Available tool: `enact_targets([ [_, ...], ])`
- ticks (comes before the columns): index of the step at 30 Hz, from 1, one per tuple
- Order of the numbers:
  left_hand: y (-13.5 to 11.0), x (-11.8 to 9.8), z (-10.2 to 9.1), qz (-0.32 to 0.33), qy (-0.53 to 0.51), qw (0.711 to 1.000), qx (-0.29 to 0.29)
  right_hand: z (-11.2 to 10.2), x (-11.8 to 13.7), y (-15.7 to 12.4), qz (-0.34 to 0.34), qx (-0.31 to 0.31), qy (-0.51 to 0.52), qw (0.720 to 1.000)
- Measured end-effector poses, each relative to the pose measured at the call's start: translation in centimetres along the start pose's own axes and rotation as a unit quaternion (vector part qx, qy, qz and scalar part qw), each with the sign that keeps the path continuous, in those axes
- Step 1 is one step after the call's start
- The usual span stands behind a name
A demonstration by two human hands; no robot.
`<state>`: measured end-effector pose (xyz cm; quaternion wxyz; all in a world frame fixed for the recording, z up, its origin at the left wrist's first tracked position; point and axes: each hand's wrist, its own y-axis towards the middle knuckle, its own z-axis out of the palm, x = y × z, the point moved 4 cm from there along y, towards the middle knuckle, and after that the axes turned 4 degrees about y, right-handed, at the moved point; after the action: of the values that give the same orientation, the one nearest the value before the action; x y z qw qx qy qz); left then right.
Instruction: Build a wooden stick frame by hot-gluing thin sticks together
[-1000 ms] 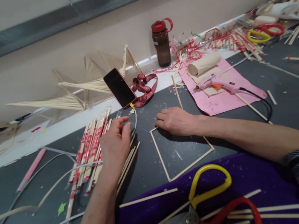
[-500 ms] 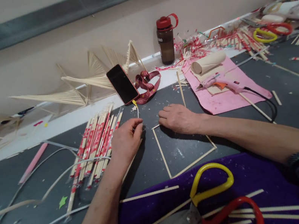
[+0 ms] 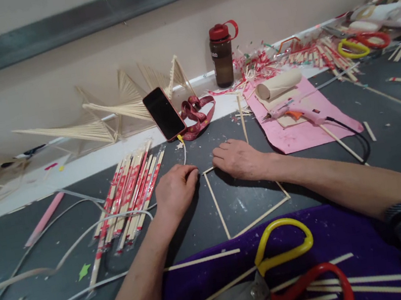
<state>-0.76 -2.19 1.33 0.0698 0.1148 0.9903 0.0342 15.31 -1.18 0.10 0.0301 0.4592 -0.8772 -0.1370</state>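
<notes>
A four-sided frame of thin wooden sticks (image 3: 215,203) lies flat on the dark table, its far side partly covered. My right hand (image 3: 239,160) rests over that far side with bent fingers closed together, pressing near the far-left corner. Just left of the same corner is my left hand (image 3: 177,190), thumb and fingertips drawn together; what they hold, if anything, is hidden. Large scissors (image 3: 259,286) with one yellow and one red handle lie on purple cloth (image 3: 337,229) nearest me, among several loose sticks (image 3: 203,259).
Wrapped chopsticks (image 3: 127,198) and a white cable (image 3: 66,246) lie to the left. Behind are a phone (image 3: 163,112), a red strap (image 3: 202,116), a bottle (image 3: 223,59) and stick structures (image 3: 117,112). A pink glue gun (image 3: 299,107) lies on a pink sheet (image 3: 283,141) at right.
My left hand has shifted right and slightly nearer me, closer to the frame's corner. A stick visible under it before no longer shows. My right hand stays almost in place.
</notes>
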Motion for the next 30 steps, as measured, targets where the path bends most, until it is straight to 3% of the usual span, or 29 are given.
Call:
enact_targets([
  [11, -0.4, -1.1, 0.0, 0.023, 0.025, 0.999, 0.013, 0.0, 0.0, 0.0, -0.005, 0.003, -0.002, 1.0],
  [16, -0.3, -0.5, -0.6, -0.037, -0.013, 0.998, -0.049, -0.2, -0.1, 0.0, -0.004, -0.013, 0.014, 1.0],
  [20, -0.2, 0.0, -1.2, -0.07, -0.063, 0.991, -0.091, -1.8, -0.5, 0.2, 0.023, -0.058, 0.087, 0.994],
  [23, -0.2, 0.0, -1.4, -0.053, -0.108, 0.988, -0.099, -4.5, -1.0, 0.3, 0.034, -0.095, 0.232, 0.967],
  [27, -0.2, -0.2, -1.3, -0.015, -0.14, 0.984, -0.104, -8.5, -1.9, 0.0, 0.056, -0.101, 0.43, 0.896],
  [30, -0.2, -0.3, -1.1, 0.006, -0.137, 0.985, -0.103, -10.3, -2.5, -0.6, 0.098, -0.099, 0.511, 0.848],
])
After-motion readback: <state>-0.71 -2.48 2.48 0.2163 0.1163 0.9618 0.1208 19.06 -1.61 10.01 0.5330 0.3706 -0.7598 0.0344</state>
